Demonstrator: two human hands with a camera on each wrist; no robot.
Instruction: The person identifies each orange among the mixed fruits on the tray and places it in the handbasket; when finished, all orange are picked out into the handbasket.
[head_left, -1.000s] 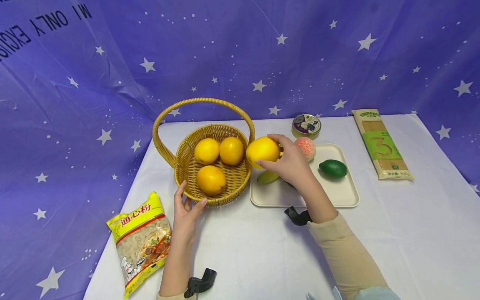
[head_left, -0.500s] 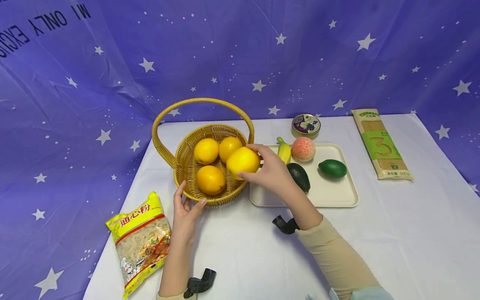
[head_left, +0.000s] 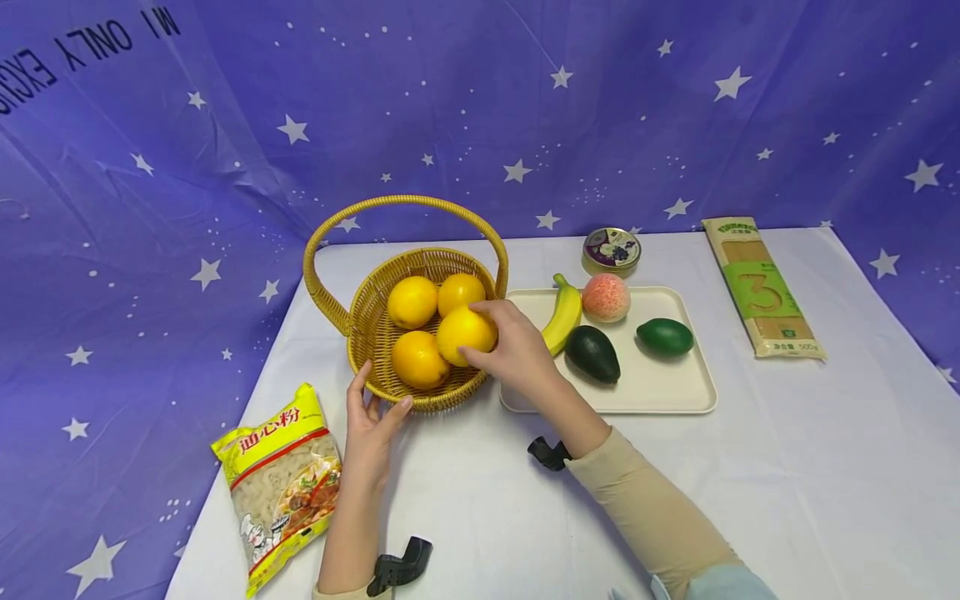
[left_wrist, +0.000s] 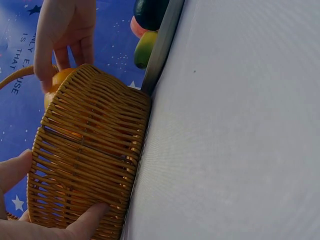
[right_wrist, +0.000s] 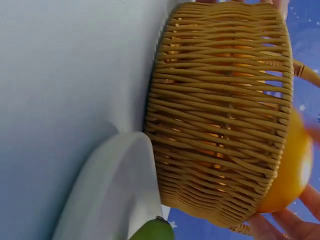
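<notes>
My right hand holds a yellow-orange orange by its right side, inside the wicker basket and just over its right part. Three more oranges lie in the basket, among them a front one and a back-left one. In the right wrist view the held orange bulges above the rim, with fingertips around it. My left hand touches the basket's front-left outer side with spread fingers. The left wrist view shows its thumb against the woven wall and a fingertip at the rim.
Right of the basket, a cream tray bears a banana, a peach, an avocado and a green fruit. A round tin, a noodle pack and a pasta bag lie around. The basket's handle stands up.
The right hand has carried the orange left from above the tray into the basket and lowered it. The banana and avocado have come into view. The left hand and basket stay put.
</notes>
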